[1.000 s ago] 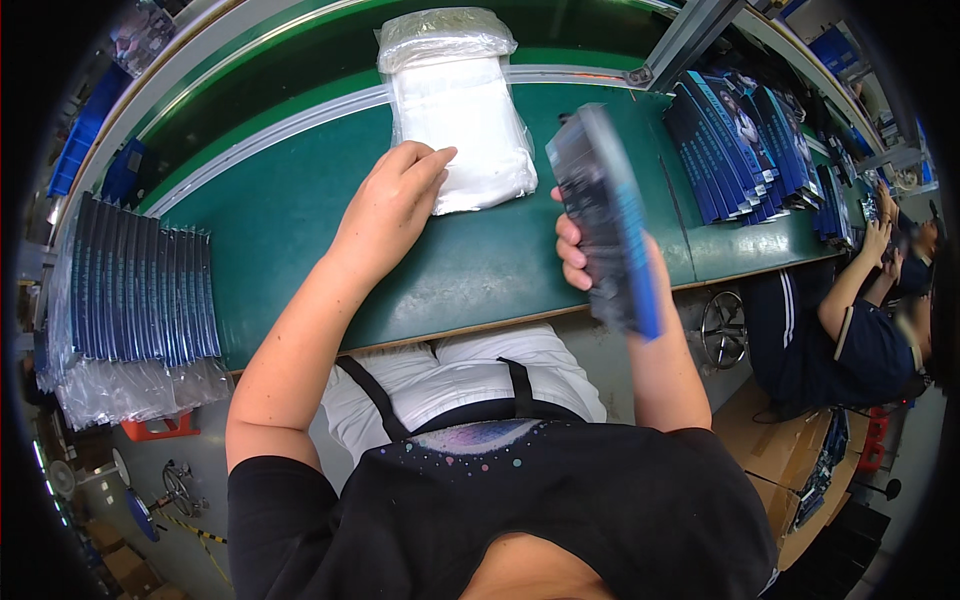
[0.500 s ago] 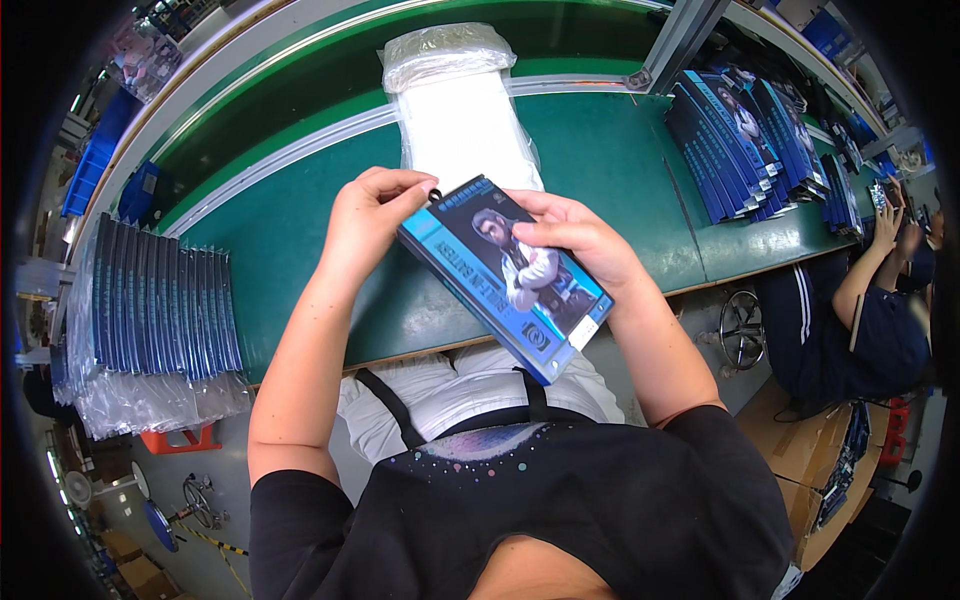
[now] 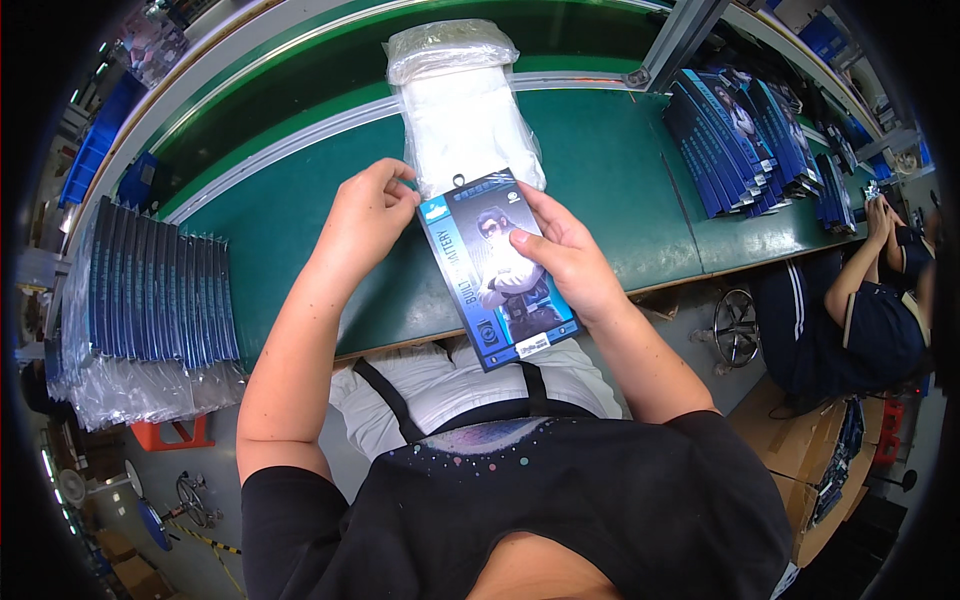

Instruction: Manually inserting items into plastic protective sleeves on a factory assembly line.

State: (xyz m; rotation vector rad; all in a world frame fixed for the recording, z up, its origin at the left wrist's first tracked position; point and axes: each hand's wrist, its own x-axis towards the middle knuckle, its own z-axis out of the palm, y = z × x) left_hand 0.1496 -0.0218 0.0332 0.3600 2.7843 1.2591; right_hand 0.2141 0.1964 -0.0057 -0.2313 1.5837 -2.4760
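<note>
My right hand [image 3: 575, 250] grips a dark blue box [image 3: 463, 262] by its right side, the thumb lying across the front. The box has a picture of a figure on it and a pale label at its lower edge. A small black loop [image 3: 459, 181] sticks up from its top edge. Beside the upper left corner is my left hand [image 3: 372, 208], fingers curled together; whether they hold anything is hidden. Beyond the box, a stack of clear plastic bags [image 3: 455, 120] lies on the green tabletop [image 3: 300, 195].
A row of similar boxes [image 3: 160, 290] in clear wrap stands at the left edge. More boxes [image 3: 715, 140] are stacked at the far right. A co-worker [image 3: 840, 310] sits on the right, near an open cardboard carton [image 3: 800, 450]. A metal post [image 3: 680, 45] rises behind the table.
The box has turned more upright and its front now faces me more squarely. My left hand has come away from the black loop and sits slightly left of the box.
</note>
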